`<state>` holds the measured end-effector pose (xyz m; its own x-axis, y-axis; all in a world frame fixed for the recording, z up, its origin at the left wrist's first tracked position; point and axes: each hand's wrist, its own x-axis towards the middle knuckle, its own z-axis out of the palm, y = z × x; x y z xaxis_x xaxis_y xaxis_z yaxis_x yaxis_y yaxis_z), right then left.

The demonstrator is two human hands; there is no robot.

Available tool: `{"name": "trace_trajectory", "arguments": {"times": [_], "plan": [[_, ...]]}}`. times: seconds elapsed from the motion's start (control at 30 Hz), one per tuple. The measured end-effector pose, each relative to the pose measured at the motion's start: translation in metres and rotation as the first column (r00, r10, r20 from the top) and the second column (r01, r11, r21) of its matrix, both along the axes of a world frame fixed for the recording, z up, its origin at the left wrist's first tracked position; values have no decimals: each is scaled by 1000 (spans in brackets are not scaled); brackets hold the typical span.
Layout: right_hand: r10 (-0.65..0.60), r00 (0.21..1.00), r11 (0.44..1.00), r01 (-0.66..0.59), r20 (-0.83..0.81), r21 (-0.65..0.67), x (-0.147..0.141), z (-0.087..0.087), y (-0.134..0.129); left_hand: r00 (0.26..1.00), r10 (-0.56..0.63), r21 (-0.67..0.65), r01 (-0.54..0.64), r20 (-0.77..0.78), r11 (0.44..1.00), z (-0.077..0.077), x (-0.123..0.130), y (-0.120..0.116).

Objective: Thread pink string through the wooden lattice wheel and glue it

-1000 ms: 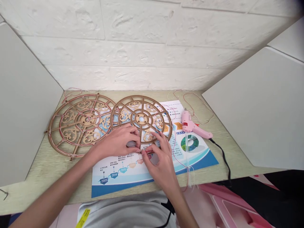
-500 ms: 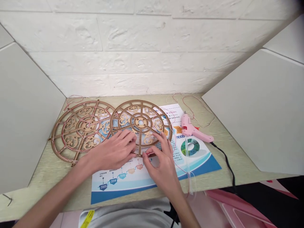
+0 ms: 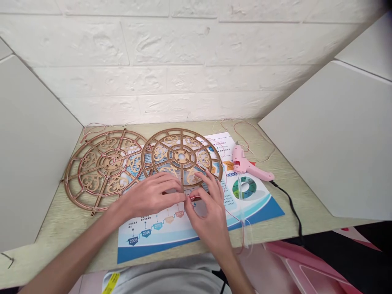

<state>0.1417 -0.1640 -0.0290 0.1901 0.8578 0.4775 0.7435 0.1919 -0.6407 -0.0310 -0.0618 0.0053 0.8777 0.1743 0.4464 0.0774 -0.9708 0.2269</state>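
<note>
My right hand [image 3: 210, 210] pinches a thin pink wire [image 3: 194, 198] between thumb and forefinger, at the near rim of a round openwork wooden frame [image 3: 181, 135]. My left hand [image 3: 157, 196] lies over the same rim, its fingers bent and a fingertip meeting the right hand's pinch. Whatever sits between its fingertips is hidden. This frame has spokes, rings and scroll cut-outs. It partly overlaps a second round wooden frame [image 3: 80, 196] on the left, which has pink wire running along its rings and spokes.
Right of the frames a pink glue gun [image 3: 252, 169] lies with a clear glue stick [image 3: 240, 192] and a black cord [image 3: 294, 208]. A printed sheet [image 3: 196, 241] is underneath. Loose wires [image 3: 235, 126] trail at the back. White panels [image 3: 330, 143] flank the table, before a white brick wall [image 3: 171, 81].
My left hand's fingertips have shifted right along the near rim to meet the right hand's pinch. My right hand stays nearly in place. The view has moved slightly.
</note>
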Motion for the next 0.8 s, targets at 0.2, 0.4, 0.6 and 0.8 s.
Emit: {"name": "trace_trajectory", "arguments": {"times": [0.2,0.4,0.6,0.8], "plan": [[-6,999,999,8,-42,48,-1,1,4,999,8,-27,-6,44,1000,0,-2,0],[12,999,998,-9,-40,61,1,4,4,999,8,-66,-6,37,998,0,-4,-1],[28,998,999,-25,-59,36,3,5,3,999,21,-55,-19,39,998,0,-3,-1],[101,995,994,-101,9,-35,34,16,5,996,56,-20,-55,71,998,2,-4,-1]]}}
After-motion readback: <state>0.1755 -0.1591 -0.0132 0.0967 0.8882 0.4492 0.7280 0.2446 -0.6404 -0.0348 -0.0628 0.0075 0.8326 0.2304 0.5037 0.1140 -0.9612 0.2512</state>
